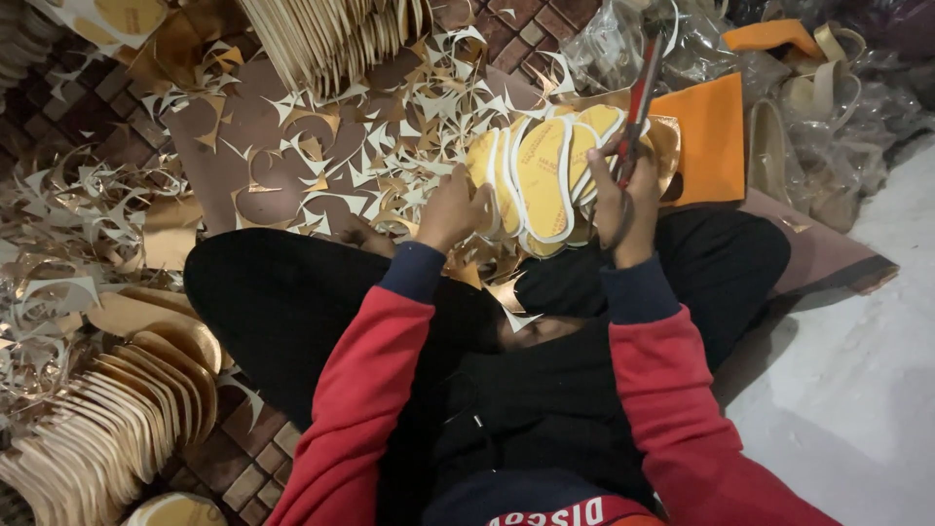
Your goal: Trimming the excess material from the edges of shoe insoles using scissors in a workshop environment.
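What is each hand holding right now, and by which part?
Left hand grips the fanned yellow insoles at their left edge. Right hand holds red-handled scissors by the handles, blades pointing away.

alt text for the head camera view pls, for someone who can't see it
Seen from above, a seated person's left hand holds a fan of yellow, white-edged shoe insoles while the right hand works red-handled scissors at them. Gold and white paper offcuts litter the floor, with stacked gold insoles lower left.
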